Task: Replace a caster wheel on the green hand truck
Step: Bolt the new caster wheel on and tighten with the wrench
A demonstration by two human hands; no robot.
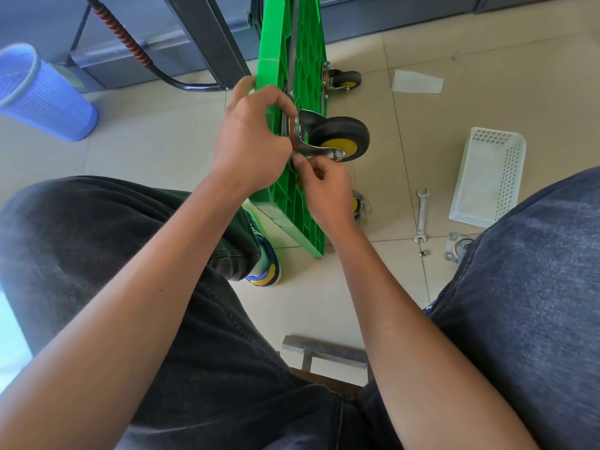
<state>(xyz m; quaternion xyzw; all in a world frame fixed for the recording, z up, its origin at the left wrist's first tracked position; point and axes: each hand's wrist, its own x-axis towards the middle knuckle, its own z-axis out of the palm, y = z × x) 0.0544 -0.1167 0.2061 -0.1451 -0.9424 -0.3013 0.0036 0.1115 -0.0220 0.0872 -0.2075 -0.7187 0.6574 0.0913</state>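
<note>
The green hand truck (293, 43) stands on its edge on the tiled floor, underside facing right. A caster wheel (341, 138) with a black tyre and yellow hub sits against that underside at mid height. My left hand (256, 138) grips the caster's mounting plate and the platform edge. My right hand (324, 190) is just below the caster, fingertips pinched at the plate's lower corner; what they pinch is hidden. Another caster (344, 80) is mounted higher up, and a third (358, 206) shows partly behind my right hand.
A wrench (421, 216) and a nut (422, 253) lie on the floor to the right, beside a white plastic basket (488, 178). A loose caster (457, 250) shows by my right knee. A blue bin (42, 95) lies at left. A stool frame (324, 350) is between my legs.
</note>
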